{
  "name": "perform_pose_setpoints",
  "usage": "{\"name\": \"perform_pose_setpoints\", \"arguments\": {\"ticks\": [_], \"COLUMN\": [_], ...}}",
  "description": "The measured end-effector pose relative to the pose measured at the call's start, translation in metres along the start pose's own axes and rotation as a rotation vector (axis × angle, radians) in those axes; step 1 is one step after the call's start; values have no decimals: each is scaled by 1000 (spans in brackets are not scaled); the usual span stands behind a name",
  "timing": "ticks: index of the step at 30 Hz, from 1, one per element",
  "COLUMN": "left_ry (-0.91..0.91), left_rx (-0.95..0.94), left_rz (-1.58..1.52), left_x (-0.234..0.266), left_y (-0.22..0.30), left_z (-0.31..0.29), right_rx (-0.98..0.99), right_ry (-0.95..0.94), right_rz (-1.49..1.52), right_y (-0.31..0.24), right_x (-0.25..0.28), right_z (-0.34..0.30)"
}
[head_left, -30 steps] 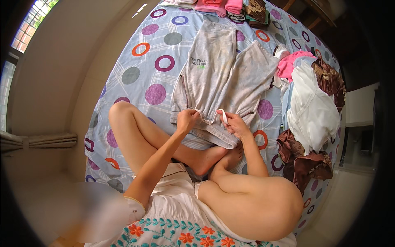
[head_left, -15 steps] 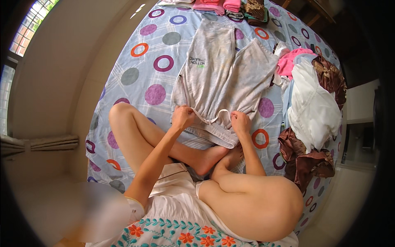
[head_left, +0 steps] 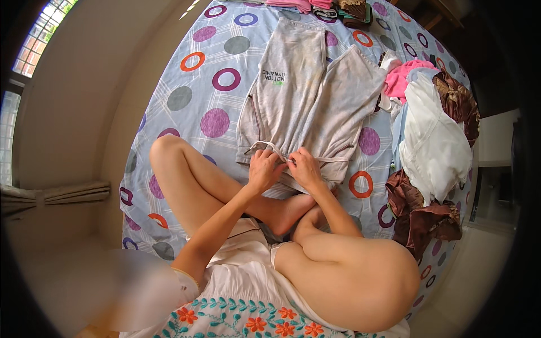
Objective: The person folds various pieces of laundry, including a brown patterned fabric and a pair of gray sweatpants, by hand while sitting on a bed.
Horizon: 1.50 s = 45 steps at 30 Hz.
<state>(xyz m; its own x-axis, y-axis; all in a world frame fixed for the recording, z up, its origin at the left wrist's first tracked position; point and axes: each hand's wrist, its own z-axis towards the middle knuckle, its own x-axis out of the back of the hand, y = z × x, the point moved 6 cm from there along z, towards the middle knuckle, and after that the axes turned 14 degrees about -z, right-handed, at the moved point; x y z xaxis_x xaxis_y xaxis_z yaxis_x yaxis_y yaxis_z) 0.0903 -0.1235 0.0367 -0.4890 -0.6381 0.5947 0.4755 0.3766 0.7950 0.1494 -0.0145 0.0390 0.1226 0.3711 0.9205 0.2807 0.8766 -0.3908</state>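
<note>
Light grey drawstring shorts or pants (head_left: 298, 96) lie spread out in front of me, waistband toward my feet and legs pointing away. At the middle of the waistband, my left hand (head_left: 266, 170) and my right hand (head_left: 305, 169) are close together, fingers pinched on the white drawstring (head_left: 270, 145). One part of the cord loops above my left fingers; another stretch runs right along the waistband from my right hand. The exact crossing of the cord between the fingertips is partly hidden.
I sit cross-legged on a bed with a patterned sheet (head_left: 180, 98). To the right lies a loose heap with a white garment (head_left: 431, 138), a pink cloth (head_left: 403, 79) and brown satiny fabric (head_left: 431, 222). Folded clothes (head_left: 290, 5) stand at the far edge.
Both hands have come together at the middle of the waistband, from wider apart. The drawstring now lies drawn between them. The view has shifted slightly.
</note>
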Motion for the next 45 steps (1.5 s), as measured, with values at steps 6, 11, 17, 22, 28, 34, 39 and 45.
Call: {"name": "perform_pose_setpoints", "arguments": {"ticks": [6,11,17,22,28,34,39,45], "left_ry": [55,44,51,15,102,-233,-285,-523], "left_rx": [166,53,49,85,26,-363,-371,90], "left_rz": [-94,-46,-42,69,52,230,108,-298], "left_x": [-9,-10,-16,-15,35,4,13,19], "left_y": [-22,-23,-19,-20,-7,14,9,-4], "left_z": [11,7,7,10,6,15,22,28], "right_rx": [-37,-129,-113,-39,-34,66,-82,-551], "right_ry": [23,52,82,-3,136,25,-304,-834], "right_rz": [-29,-32,33,103,-90,-198,424,665], "right_y": [-5,-3,3,9,31,52,68,80], "right_x": [2,-4,-2,-12,35,25,29,23], "right_z": [-3,-12,-20,-15,-5,-8,-6,-26]}}
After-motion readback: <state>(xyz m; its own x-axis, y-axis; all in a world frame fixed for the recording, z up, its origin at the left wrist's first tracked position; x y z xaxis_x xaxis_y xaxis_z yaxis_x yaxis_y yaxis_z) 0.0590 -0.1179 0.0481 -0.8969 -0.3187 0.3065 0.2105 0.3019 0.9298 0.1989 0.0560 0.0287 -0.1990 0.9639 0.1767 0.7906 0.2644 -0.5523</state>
